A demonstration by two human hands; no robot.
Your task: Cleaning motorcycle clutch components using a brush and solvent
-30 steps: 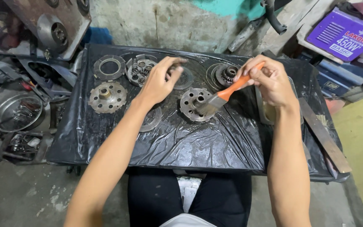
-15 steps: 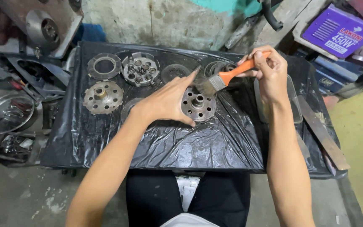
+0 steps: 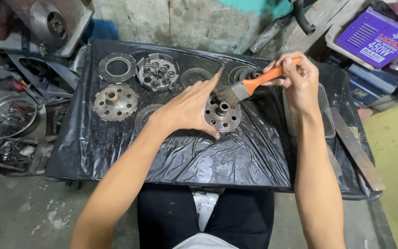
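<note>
The person is sitting at the near edge of the tabletop, which is covered in black plastic sheeting. The left hand is lying fingers apart, thumb and forefinger spread around the left rim of the round metal hub, bracing it flat; nothing is clamped in it. The hub is sitting near the middle of the tabletop, a little toward the right, with a raised boss at its centre and a ring of holes around it.

The right hand is closed around the orange handle of the paintbrush, bristles pointing down-left and hanging just above the hub's far rim; whether they are touching it cannot be told.

Judging by the look, the hub is cast metal: heavy for its size, rigid, likely oily and so slippery on the plastic. Best grip is probably at the outer rim or by the centre boss, pressing down so it is not sliding. The brush is light, stiff in the handle, soft at the bristles.

Toward the far left corner are lying a flat ring plate, a plate with springs and a drilled disc. Another round part is sitting behind the brush. A clear plastic tray is resting by the right edge.
</note>
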